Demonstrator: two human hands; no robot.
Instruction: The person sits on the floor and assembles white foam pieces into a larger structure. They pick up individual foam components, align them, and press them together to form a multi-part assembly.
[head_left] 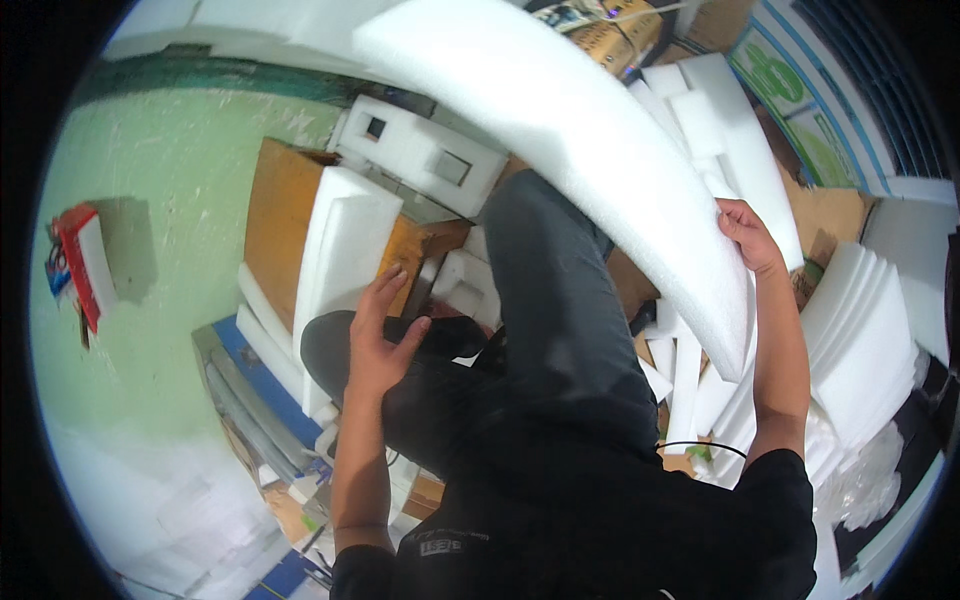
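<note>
A long white foam sheet (pixel 590 160) stretches from the upper middle down to the right, across my raised knee. My right hand (pixel 750 235) grips its right-hand edge, with the thumb on the near face and the other fingers partly hidden. Over my left leg, my left hand (pixel 383 335) is held with fingers and thumb apart, and nothing is in it. Closest to that hand stands an upright pair of white foam pieces (pixel 345 240), leaning against a brown board (pixel 270 235).
Behind my left hand lies a white foam block with square cutouts (pixel 425 155). Stacked foam sheets (pixel 860 330) stand at the right, near clear plastic wrap (pixel 865 480). A red and white holder (pixel 88 265) hangs on the green wall. Foam offcuts (pixel 690 370) lie beside my legs.
</note>
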